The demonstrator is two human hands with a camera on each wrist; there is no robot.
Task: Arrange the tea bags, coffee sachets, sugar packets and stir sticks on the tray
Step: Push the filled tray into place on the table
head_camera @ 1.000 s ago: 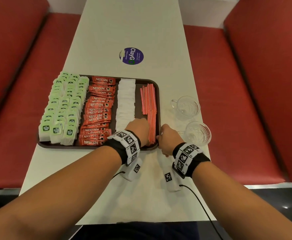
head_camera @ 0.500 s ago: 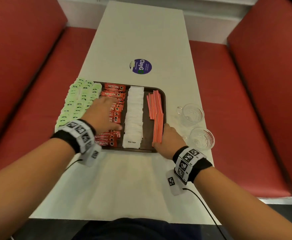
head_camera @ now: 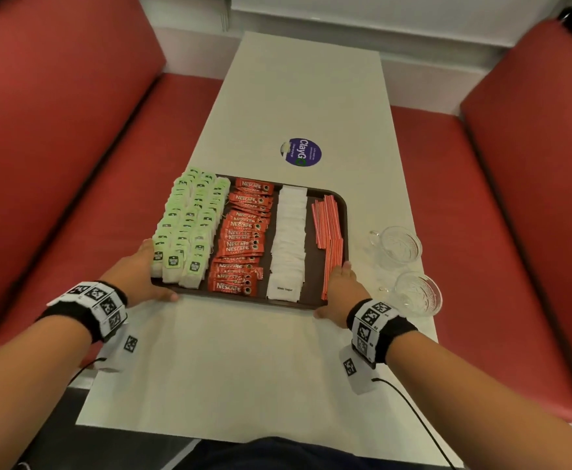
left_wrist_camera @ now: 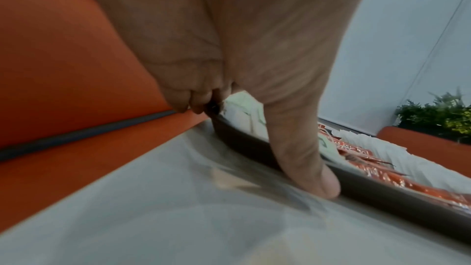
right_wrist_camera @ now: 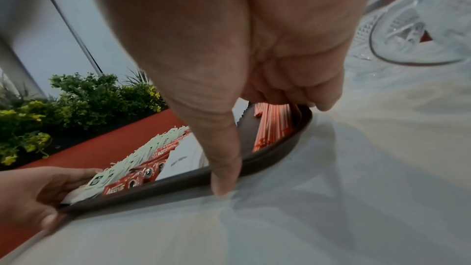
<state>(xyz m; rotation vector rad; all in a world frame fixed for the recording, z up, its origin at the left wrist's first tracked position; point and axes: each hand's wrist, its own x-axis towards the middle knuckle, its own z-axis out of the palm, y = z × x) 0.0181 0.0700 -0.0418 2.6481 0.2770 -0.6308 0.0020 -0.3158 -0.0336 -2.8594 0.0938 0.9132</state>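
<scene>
Fingers (head_camera: 147, 252) of both hands gripping tray (head_camera: 244, 297) corners

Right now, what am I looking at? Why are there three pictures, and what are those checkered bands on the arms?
There is no machine here, just a person with cameras strapped on. The big picture comes from a camera on their head, looking down. The other two come from cameras on the wrists, under those checkered bands, looking along the fingers.

On the table sits a brown tray. It holds green tea bags, red coffee sachets, white sugar packets and red stir sticks. Two glass cups stand beside it.

The left hand grips the tray's near left corner, and the right hand grips its near right corner. Nothing else is held.
</scene>
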